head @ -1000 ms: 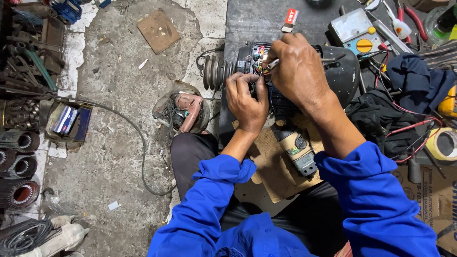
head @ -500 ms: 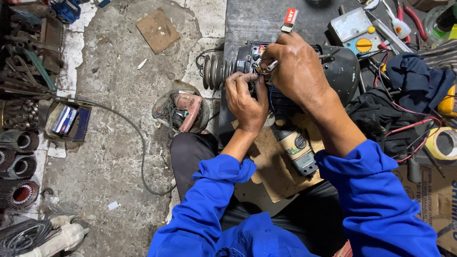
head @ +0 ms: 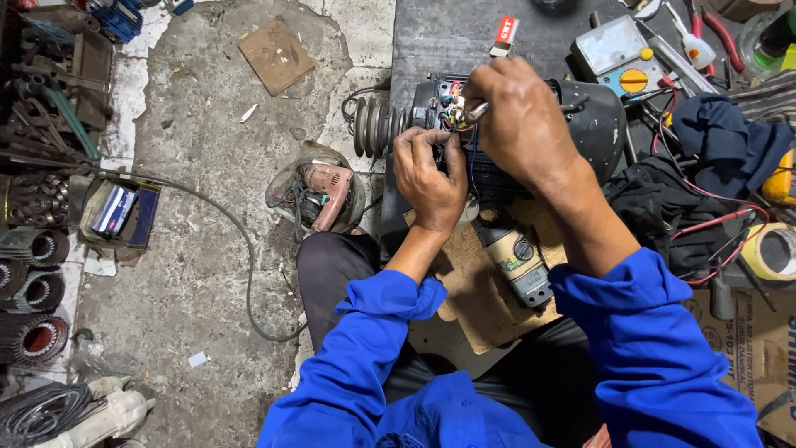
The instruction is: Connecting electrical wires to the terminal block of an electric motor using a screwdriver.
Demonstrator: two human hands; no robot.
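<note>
While both hands crowd the terminal box, the risks stack up left to right. On the cracked concrete floor (head: 207, 249) a thin black cable (head: 240, 249) loops toward the person's knee — a shifted leg could snag it. The reddish-pink power drill (head: 325, 192) lies in its round housing just beside the thigh, close enough to get kicked.

The left hand (head: 429, 178) is closed, fingers pinching at the bundle of coloured wire ends (head: 448, 112) on top of the dark cast-metal electric motor (head: 514, 124), which sits on the black mat directly ahead of the knees, stepped pulley to its left. The right hand (head: 518, 120) is closed around a slim silver-tipped tool (head: 474, 113), tip touching the wires right next to the left fingertips — a slip likely jabs a finger or nicks insulation. I can't tell whether the motor is live.

The grey multimeter with black dial (head: 516, 264) rests tilted on brown cardboard (head: 473, 290) under the right forearm; an elbow move could knock it off. Red leads (head: 705, 224) tangle over dark cloth at right — a snag risk.
</note>
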